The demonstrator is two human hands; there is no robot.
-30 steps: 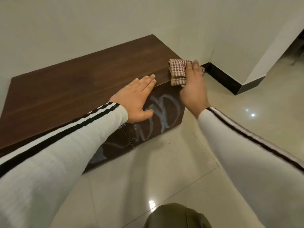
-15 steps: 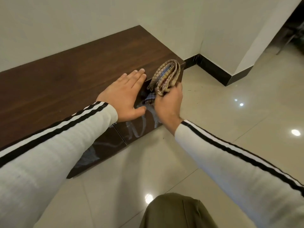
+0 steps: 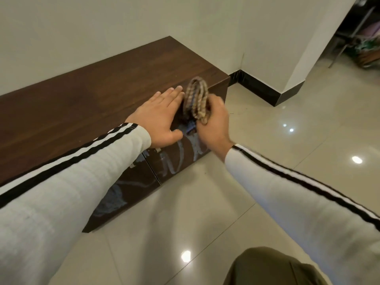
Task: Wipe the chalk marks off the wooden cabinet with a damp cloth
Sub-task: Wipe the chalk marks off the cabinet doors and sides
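One low wooden cabinet (image 3: 102, 95) stands against a pale wall (image 3: 102, 27) on a glossy tiled floor (image 3: 267, 140). Its front shows two door panels, parted by a thin vertical seam. Both carry pale chalk marks (image 3: 181, 153): loops and strokes on the right panel, and a broader smeared patch on the left panel, partly hidden behind the left sleeve (image 3: 61, 192).

Two hands are in view. The left hand (image 3: 158, 118) lies flat on the cabinet's top at the front edge, with its four fingers straight and together and its thumb hooked down over the front face. It holds nothing.

The right hand (image 3: 213, 124) is blurred (its fingertips are hard to make out), but its fingers are curled round the one cloth (image 3: 196, 97). This is a checked cloth folded into several layers and seen edge-on. It sits at the top of the right panel, just beside the left fingertips and directly above the chalk loops. Whether it presses on the wood cannot be told.

Both sleeves are white with black stripes, the right sleeve (image 3: 298, 192) reaching in from the lower right. One knee in olive trousers (image 3: 267, 266) shows at the bottom edge. A dark skirting board (image 3: 261, 89) runs along the foot of the wall to the right of the cabinet. Four bright light reflections dot the tiles.
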